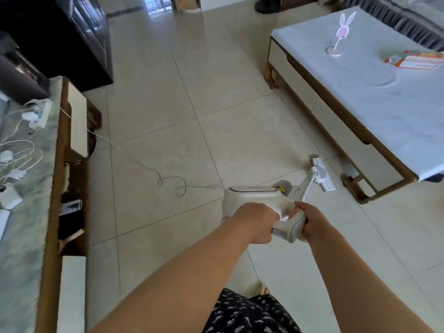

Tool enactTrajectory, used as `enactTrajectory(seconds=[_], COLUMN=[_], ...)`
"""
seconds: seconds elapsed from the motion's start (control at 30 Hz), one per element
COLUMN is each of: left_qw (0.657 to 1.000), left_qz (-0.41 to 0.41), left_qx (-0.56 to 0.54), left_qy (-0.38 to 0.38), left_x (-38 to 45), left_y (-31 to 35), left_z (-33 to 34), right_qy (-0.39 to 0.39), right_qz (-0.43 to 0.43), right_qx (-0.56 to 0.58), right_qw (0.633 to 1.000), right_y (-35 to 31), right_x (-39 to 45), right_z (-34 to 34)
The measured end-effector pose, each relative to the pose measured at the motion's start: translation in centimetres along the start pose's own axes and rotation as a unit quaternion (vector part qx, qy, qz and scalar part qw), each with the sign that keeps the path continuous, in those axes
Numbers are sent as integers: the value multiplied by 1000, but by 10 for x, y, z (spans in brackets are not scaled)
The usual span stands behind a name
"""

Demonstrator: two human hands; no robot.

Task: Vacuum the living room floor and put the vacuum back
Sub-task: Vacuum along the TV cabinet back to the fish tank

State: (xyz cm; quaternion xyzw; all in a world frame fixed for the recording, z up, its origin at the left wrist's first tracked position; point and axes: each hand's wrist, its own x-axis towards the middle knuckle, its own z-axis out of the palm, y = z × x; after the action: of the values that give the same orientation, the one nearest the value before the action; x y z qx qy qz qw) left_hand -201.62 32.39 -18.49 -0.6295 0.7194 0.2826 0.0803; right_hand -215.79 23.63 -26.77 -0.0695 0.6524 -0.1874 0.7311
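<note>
A white stick vacuum (252, 192) points forward and to the right over the pale tiled floor (182, 111). Its floor head (320, 173) lies flat on the tiles just in front of the coffee table's near leg. My left hand (254, 223) grips the vacuum's handle from the left side. My right hand (312, 223) grips the grey end of the same handle from the right. A thin white power cord (168, 181) runs from the vacuum body in loops across the floor to the cabinet on the left.
A low coffee table (360, 138) with a pale cloth stands at the right, bearing a pink rabbit stand (341, 32) and an orange packet (413, 60). A long TV cabinet (31, 188) with chargers and a power strip (39, 114) lines the left. My bare foot (262, 289) shows below.
</note>
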Motion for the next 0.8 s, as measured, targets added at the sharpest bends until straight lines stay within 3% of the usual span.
enactTrajectory(seconds=[0.17, 0.4, 0.8], left_qw=[1000, 996, 971], left_qz=[-21, -78, -218], left_qx=[-18, -5, -81], left_qy=[5, 48, 55], left_x=[-14, -72, -287], left_y=[25, 16, 45], left_z=[17, 36, 156], right_qy=[-24, -70, -116], right_qz=[40, 43, 75], right_qx=[22, -76, -225], right_qw=[999, 994, 965], right_y=[8, 54, 255], right_x=[-1, -31, -117], right_z=[-23, -3, -6])
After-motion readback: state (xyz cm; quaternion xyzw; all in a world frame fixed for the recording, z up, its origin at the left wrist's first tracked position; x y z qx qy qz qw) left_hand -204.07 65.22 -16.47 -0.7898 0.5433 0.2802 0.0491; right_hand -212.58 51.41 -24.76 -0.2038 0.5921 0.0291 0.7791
